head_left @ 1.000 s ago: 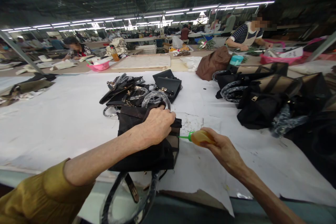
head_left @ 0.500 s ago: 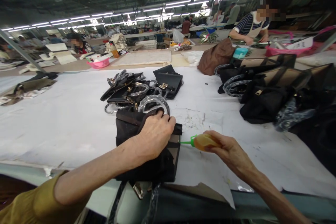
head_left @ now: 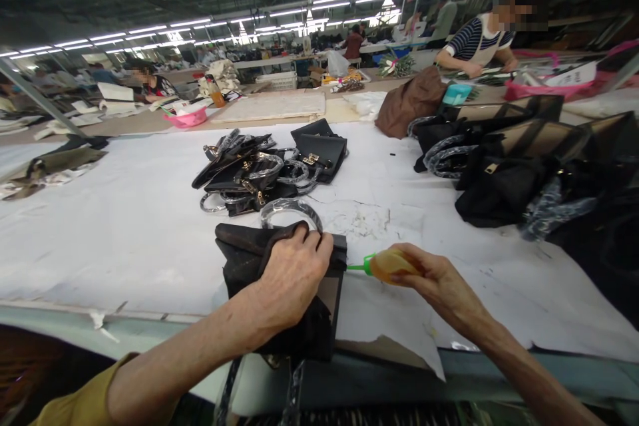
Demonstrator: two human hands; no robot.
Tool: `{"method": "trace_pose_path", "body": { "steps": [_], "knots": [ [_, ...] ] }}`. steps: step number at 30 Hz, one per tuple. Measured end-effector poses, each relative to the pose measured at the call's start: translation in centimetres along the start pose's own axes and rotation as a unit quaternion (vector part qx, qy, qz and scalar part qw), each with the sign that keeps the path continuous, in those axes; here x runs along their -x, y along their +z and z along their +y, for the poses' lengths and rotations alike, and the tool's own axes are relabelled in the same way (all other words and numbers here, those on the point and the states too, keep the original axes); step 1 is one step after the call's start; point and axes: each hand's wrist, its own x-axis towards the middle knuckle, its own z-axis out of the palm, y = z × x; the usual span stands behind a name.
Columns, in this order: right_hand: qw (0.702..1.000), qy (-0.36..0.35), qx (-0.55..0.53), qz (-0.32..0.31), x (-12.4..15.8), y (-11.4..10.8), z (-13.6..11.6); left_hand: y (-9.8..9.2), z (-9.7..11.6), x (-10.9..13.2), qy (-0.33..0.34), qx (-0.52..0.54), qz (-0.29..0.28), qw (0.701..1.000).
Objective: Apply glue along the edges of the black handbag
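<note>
Near the front edge of the table lies a black handbag (head_left: 304, 339), its plastic-wrapped handle straps hanging over the edge. My left hand (head_left: 294, 273) is closed on the bag's dark fabric lining (head_left: 244, 246), pulling it up and to the left. In my right hand (head_left: 434, 279) is a squeeze bottle (head_left: 394, 266) of amber liquid with a green nozzle, tilted on its side. The nozzle points left, its tip at the bag's right edge; whether it touches cannot be made out. A wrapped ring handle (head_left: 292, 212) stands just behind the bag.
Several black handbags (head_left: 249, 176) with wrapped handles lie piled behind. More black bags (head_left: 504, 180) stand at the right beside a brown cloth bundle (head_left: 412, 103). A pink basket (head_left: 187, 118) is farther back. A co-worker (head_left: 479, 46) works across the table at the right.
The bag's lining has been drawn further up and left by my left hand. The bottle stays close to the bag's right edge, barely shifted. The view has moved slightly.
</note>
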Motion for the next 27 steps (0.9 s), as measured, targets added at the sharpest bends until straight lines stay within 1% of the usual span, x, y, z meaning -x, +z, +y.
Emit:
{"method": "trace_pose_path", "body": {
  "steps": [6, 11, 17, 20, 27],
  "knots": [
    [0.998, 0.002, -0.047, -0.040, 0.19, -0.13, -0.52, 0.30, 0.07, 0.18, 0.002, -0.003, 0.003, 1.000],
    [0.994, 0.007, -0.087, -0.070, 0.10, -0.59, -0.30, 0.25, 0.10, 0.26, 0.008, -0.005, -0.001, 1.000],
    [0.992, 0.024, -0.101, -0.065, 0.02, -0.81, -0.26, -0.29, 0.01, 0.32, 0.017, -0.007, -0.022, 1.000],
    [0.992, 0.028, -0.102, -0.062, 0.09, -0.80, -0.41, -0.29, 0.02, 0.36, 0.022, -0.007, -0.022, 0.999],
    [0.991, 0.034, -0.102, -0.077, 0.42, -0.72, -0.47, -0.23, 0.11, 0.34, 0.018, -0.004, -0.041, 0.999]
  ]
}}
